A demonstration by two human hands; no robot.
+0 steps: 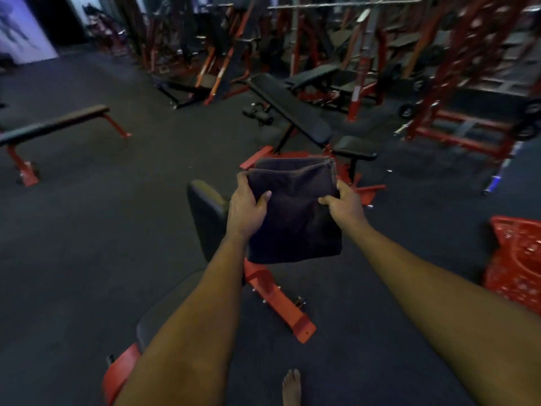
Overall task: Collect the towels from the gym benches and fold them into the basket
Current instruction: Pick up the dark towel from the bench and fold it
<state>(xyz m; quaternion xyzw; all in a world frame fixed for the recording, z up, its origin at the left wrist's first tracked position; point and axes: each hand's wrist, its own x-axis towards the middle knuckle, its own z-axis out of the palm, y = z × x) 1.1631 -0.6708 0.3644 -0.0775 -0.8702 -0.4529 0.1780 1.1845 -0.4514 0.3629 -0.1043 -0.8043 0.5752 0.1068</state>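
Dark towel (294, 224) already folded down to a rough square, held up mid-air dead centre, just above the back pad of the adjustable bench (206, 218) running down toward 7 o'clock. Left hand (247, 209) wrapped round the towel's left edge, thumb across the front. Right hand (345, 205) pinching the right edge with curled fingers. Both full of cloth, neither free.

Red basket (515, 259) over at 3 o'clock on the floor, well apart from the towel. So probably finishing the fold or about to carry it over.

Stuff to worry about, just guessing:
- Top layers gaping a bit at the 12 o'clock edge, so easy to lose the fold with a loose pinch or a fast swing to the right.
- Lower half hanging free with nothing under it, likely to flop open or snag on the bench frame.
- Bare foot (292, 385) at 6 o'clock, near the orange base bar (281, 306). Stubbed toe waiting to happen on the step toward the basket.

Too blurry to tell about more towels on the flat bench (55, 124) at 10 o'clock.
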